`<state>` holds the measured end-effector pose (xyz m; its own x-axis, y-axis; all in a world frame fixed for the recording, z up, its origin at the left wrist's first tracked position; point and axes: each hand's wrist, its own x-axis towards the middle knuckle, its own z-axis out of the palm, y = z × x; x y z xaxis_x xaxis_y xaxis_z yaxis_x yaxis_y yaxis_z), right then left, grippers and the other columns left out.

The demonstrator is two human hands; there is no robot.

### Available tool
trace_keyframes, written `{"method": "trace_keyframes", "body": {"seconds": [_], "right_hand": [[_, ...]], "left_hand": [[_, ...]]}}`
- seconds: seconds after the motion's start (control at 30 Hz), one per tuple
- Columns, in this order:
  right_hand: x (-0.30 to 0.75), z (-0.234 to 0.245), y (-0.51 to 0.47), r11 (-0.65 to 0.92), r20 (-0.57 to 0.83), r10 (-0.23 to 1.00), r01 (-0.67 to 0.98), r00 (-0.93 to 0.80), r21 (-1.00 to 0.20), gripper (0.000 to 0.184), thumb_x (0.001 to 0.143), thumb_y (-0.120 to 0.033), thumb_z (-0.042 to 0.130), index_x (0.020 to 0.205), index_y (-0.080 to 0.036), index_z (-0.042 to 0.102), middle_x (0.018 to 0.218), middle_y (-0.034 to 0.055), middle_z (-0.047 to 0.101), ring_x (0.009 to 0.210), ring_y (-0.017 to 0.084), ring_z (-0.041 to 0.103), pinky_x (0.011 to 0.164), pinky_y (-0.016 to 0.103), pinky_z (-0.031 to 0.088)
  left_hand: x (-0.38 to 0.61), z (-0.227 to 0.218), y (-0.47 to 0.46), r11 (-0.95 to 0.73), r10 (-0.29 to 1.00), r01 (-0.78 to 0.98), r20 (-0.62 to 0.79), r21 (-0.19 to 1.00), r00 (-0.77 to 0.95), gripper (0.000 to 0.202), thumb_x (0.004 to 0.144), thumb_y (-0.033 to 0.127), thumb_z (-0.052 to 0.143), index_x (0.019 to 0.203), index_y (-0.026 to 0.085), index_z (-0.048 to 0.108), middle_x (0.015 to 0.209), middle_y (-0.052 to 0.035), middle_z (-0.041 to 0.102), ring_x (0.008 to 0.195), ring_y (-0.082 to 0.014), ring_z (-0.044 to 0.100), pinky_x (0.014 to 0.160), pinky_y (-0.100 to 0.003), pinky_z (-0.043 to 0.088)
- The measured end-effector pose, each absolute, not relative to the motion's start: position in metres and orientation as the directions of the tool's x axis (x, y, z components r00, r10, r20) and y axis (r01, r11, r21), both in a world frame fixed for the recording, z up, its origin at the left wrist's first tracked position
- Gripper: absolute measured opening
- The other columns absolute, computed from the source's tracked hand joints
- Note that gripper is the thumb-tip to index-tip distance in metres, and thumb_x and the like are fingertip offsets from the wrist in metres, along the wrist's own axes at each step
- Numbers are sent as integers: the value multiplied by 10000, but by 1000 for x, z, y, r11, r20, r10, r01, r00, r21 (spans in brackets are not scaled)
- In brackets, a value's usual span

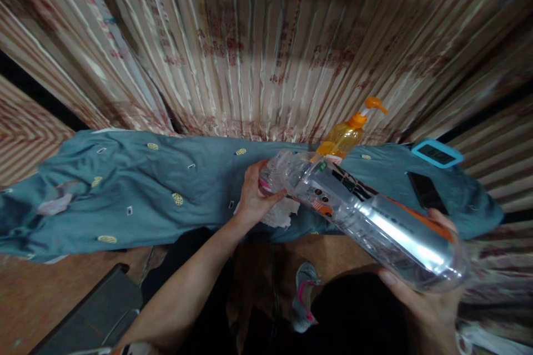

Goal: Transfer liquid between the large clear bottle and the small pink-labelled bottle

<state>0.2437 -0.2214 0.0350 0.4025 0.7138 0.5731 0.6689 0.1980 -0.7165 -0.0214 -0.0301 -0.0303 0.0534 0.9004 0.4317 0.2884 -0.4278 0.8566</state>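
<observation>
I hold a large clear plastic bottle (375,222) tilted on its side over the front edge of a table with a blue-green cloth (166,183). My right hand (428,299) cups the bottle's base from below, fingers wrapped round it. At the bottle's neck my left hand (254,197) is closed around the cap end, which shows a pink ring. Under the neck lies a crumpled white tissue (283,213) on the cloth.
An orange pump bottle (347,136) stands behind the clear bottle. A black phone (427,191) and a blue-framed device (437,153) lie at the right end. Striped curtains (266,39) hang behind. My shoe (303,299) and a dark box (95,310) are on the floor.
</observation>
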Motion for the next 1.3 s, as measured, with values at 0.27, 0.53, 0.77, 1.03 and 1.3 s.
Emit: {"method": "trace_keyframes", "body": {"seconds": [0.27,0.53,0.77,1.03,1.3], "right_hand": [[250,28,-222,207,568,725,664,389,-718,1174,699,-612,938,1681,-193,450,1617,220,479,1483,552,449,1235,849,246],[251,29,-222,201,564,721,657,403,-726,1208,666,-634,953,1663,-159,465,1594,243,493,1466,563,457,1224,870,231],[244,33,-221,199,567,717,659,406,-725,1200,665,-644,951,1664,-178,477,1599,232,489,1476,577,436,1231,861,226],[246,28,-222,238,594,718,673,364,-701,1146,723,-598,937,1678,-185,456,1635,214,466,1514,535,416,1270,820,203],[246,29,-222,232,591,716,671,372,-704,1161,705,-609,943,1668,-174,463,1624,222,477,1504,540,432,1263,831,217]], "left_hand": [[-21,-31,-31,-430,899,286,435,856,51,838,651,339,996,1383,240,601,1346,-94,697,1291,-337,677,1149,-507,549],[-22,-27,-31,-410,911,256,408,875,63,842,644,379,1004,1367,227,599,1361,-106,702,1315,-346,669,1172,-523,533],[-22,-29,-31,-411,910,260,410,874,63,839,651,363,1002,1379,246,601,1368,-99,700,1319,-345,667,1180,-527,529],[-21,-28,-31,-428,901,294,430,855,62,815,662,356,990,1369,238,602,1336,-98,707,1284,-339,685,1144,-500,552],[-22,-28,-31,-413,908,286,415,865,60,839,642,350,1003,1372,238,606,1352,-102,704,1302,-345,675,1155,-517,544]]}}
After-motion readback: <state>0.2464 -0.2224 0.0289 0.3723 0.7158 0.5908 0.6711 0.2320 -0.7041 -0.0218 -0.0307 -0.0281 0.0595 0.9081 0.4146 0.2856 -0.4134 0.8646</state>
